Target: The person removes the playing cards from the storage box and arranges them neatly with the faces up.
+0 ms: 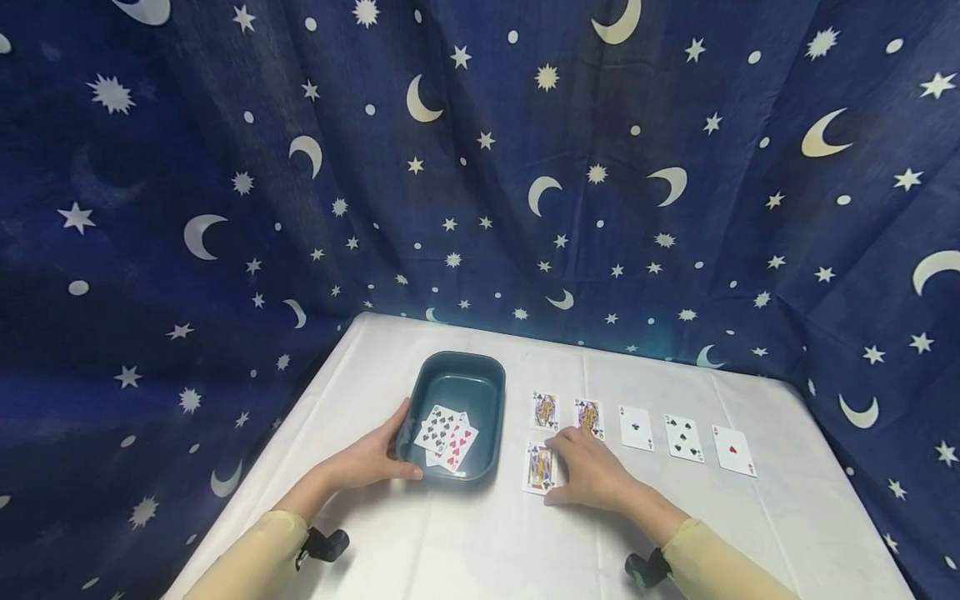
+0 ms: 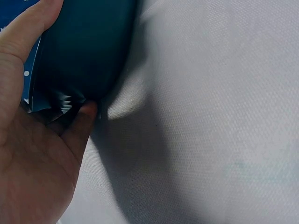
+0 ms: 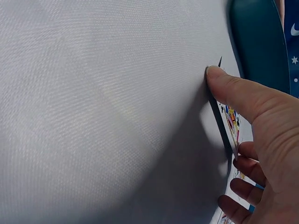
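Down on the white table (image 1: pixel 465 550), both forearms reach in from the near edge in tan sleeves. The left hand (image 1: pixel 371 458) lies against the near left corner of the teal tray (image 1: pixel 450 375), thumb up along the tray's left wall and fingers curled under its near rim, gripping it; the left wrist view shows the thumb and palm pressed to the dark outer wall. The right hand (image 1: pixel 592 471) lies palm down just right of the tray, fingers bent over a face card (image 1: pixel 538 467); in the right wrist view the thumb (image 3: pixel 233 91) presses at the card's near edge while the fingers curl over the far side, pinching it.

Inside the tray lie a few cards (image 1: pixel 447 437), black and red pips face up, overlapping near the front wall.

Beyond the held card, a row of five cards (image 1: pixel 636 427) runs rightward: two face cards, then three pip cards, well apart from the tray.
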{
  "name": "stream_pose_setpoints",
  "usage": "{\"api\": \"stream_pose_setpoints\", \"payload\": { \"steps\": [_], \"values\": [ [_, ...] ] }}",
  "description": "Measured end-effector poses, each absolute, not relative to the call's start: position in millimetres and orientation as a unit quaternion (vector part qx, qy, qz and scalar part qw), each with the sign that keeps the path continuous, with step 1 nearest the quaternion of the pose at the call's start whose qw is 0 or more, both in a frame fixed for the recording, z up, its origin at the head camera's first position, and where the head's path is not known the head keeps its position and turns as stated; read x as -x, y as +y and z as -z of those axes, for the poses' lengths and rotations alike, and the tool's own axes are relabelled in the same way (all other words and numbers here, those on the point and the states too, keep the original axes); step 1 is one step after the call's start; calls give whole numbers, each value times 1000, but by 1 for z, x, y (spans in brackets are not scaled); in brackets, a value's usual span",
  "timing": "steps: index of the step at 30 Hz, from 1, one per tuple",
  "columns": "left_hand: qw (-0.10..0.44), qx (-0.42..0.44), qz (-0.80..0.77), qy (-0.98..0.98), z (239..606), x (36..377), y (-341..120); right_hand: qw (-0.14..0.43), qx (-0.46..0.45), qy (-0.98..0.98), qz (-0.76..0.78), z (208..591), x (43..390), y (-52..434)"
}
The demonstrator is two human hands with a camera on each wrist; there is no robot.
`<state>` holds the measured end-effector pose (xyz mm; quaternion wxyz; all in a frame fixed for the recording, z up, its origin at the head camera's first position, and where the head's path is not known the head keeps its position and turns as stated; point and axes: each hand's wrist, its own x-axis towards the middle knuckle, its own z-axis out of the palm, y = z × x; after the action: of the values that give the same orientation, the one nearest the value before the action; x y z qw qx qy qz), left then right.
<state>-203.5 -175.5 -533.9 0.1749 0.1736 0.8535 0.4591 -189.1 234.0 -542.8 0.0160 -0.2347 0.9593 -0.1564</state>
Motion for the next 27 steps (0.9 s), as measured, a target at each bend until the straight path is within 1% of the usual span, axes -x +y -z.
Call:
{"api": "stream_pose_setpoints", "payload": {
  "steps": [10,20,27],
  "values": [
    [172,-174,-452,858,534,203,-176,15,228,960,163,545,189,233],
    [175,-170,-451,858,534,204,-175,36,209,965,154,547,191,233],
    [177,-169,-457,855,534,204,-175,39,209,964,158,546,191,232]
  ]
}}
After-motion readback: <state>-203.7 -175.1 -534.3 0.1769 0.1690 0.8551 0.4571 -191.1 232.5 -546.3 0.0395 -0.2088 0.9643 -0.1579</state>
